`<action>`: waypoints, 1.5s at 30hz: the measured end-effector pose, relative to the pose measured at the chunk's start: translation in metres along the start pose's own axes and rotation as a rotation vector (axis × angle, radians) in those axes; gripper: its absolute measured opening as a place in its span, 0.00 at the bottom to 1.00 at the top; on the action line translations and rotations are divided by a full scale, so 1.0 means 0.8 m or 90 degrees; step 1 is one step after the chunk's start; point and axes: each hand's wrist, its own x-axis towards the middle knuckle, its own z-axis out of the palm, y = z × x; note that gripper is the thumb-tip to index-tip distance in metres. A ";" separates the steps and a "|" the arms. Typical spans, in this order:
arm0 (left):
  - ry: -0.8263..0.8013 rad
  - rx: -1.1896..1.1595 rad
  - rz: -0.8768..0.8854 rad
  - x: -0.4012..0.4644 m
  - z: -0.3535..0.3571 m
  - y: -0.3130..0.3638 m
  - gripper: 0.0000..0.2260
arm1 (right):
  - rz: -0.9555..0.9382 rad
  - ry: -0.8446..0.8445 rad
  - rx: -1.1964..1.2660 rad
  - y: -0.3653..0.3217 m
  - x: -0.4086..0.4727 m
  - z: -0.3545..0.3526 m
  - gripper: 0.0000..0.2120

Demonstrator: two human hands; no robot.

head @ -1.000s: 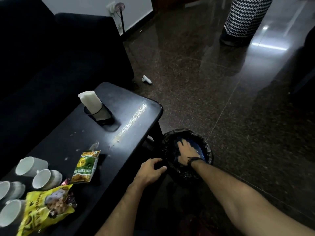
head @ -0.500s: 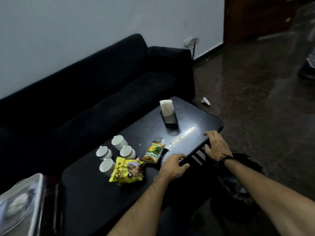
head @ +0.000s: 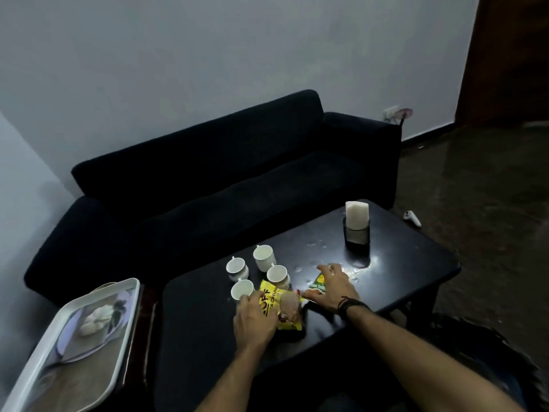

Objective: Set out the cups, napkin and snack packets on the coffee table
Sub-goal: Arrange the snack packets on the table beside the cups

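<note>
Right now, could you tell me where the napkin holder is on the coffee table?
In the head view, the napkin holder stands upright on the coffee table's far right part, towards the sofa, apart from the cups.

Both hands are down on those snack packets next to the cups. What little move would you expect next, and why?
Probably sliding the two packets apart. The left hand lies on the yellow packet, the right hand covers the green packet, and the packets overlap, crowded against the four white cups. The coffee table has bare surface toward the napkin holder, so the green one could go there.
</note>
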 end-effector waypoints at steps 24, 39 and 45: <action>-0.044 -0.030 -0.093 0.014 0.079 -0.003 0.41 | -0.083 0.022 -0.059 0.053 0.014 0.051 0.21; 0.064 0.061 -0.099 -0.016 -0.021 -0.102 0.37 | -0.280 0.082 0.025 -0.084 -0.016 0.031 0.26; 0.026 0.086 -0.221 -0.049 -0.034 -0.197 0.35 | -0.405 -0.011 0.006 -0.175 -0.043 0.096 0.26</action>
